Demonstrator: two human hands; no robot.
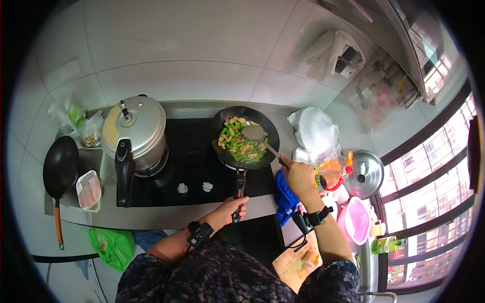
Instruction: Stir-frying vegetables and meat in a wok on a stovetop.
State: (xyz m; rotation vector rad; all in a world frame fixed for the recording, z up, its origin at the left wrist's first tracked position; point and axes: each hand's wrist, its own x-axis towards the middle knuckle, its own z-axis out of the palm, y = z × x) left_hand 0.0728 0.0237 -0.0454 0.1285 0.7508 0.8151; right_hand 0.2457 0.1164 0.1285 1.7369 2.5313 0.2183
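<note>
A dark wok [271, 130] sits on the right burner of a black glass gas hob [189, 151], holding sliced green peppers and pale meat pieces [242, 147]. My left hand [227, 211] is closed around the wok's black handle [240, 185] near its end. Above the wok's right rim, my right hand [299, 178] grips the handle of a metal spatula [254, 133], whose head rests over the food. Both wrists wear black straps with small devices.
On the left burner stands a pressure cooker [146, 121]. Further left are a second wok [60, 166] and a plastic tray [89, 189]. A blue cloth [285, 197], oil bottles [331, 172], a metal lid [363, 174], a pink basin [355, 221] and a cutting board [290, 265] lie to the right.
</note>
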